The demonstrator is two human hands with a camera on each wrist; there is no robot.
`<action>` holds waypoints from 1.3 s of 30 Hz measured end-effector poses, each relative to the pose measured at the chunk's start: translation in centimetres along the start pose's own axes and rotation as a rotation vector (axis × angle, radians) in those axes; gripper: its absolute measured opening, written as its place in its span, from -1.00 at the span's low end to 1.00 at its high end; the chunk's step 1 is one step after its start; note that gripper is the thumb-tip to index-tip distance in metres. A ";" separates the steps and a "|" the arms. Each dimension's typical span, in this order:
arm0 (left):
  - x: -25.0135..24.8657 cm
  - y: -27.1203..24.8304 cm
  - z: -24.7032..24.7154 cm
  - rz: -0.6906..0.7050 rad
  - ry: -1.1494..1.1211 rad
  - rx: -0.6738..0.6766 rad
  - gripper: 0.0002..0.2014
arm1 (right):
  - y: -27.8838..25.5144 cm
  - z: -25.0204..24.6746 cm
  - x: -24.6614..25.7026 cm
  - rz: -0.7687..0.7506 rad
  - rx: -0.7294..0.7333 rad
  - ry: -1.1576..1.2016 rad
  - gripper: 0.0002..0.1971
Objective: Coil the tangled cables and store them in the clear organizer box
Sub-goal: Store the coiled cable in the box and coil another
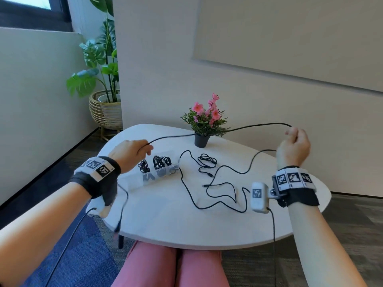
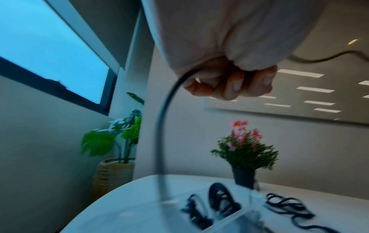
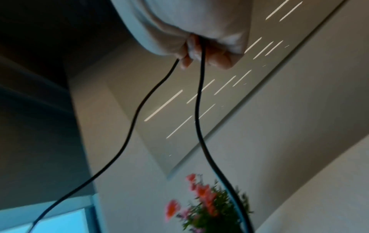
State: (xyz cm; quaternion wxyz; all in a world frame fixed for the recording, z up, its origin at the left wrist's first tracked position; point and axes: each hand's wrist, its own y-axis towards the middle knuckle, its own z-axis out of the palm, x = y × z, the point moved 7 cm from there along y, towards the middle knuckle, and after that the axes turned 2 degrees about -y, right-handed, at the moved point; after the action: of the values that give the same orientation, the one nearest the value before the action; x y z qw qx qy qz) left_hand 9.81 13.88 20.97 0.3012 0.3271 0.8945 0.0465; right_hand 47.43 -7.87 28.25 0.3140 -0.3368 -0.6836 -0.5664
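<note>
A long black cable is stretched in the air between my two hands above the white table. My left hand grips one part of it over the clear organizer box, which holds several coiled black cables. My right hand, raised at the right, pinches the cable; from there it drops to the table and runs in loose loops. In the left wrist view my curled fingers hold the cable. A small loosely coiled cable lies right of the box.
A potted pink flower plant stands at the back of the table, under the stretched cable. A large green plant in a wicker basket sits on the floor at left. My knees in pink trousers are under the table's near edge.
</note>
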 end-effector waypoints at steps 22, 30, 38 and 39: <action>-7.7 1.4 0.9 0.122 -0.197 -0.020 -0.70 | -11.7 8.7 8.4 -0.263 0.922 0.072 -0.75; -2.0 0.7 1.5 -0.066 -0.643 -0.161 -0.65 | -7.4 6.8 3.9 -0.109 0.618 0.065 -0.75; -5.6 1.2 -0.2 -0.147 -1.631 -0.267 -0.64 | -11.8 8.8 1.9 -0.115 0.894 -0.082 -0.72; -5.8 1.4 -0.4 -0.137 -1.675 -0.253 -0.64 | -12.5 9.0 1.8 -0.113 0.943 -0.087 -0.72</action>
State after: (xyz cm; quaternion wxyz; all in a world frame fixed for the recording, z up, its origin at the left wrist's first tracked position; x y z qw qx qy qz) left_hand 13.85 11.42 24.66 0.9005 0.1623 0.3821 -0.1296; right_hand 35.77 -0.43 21.17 0.3722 -0.1434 -0.8958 -0.1959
